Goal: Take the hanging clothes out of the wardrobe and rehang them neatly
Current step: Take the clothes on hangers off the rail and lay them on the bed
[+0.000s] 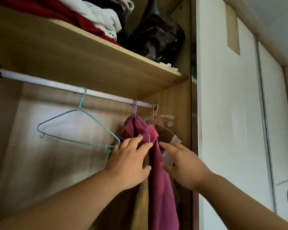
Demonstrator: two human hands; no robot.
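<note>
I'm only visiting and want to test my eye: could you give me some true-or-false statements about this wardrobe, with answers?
1. The blue hanger on the rail carries a shirt. False: it hangs empty.
2. The left hand and the right hand both reach toward the maroon garment. True.
3. A black bag sits on the shelf above the rail. True.
4. The maroon garment hangs on a white hanger. False: it hangs on a purple hanger.
</note>
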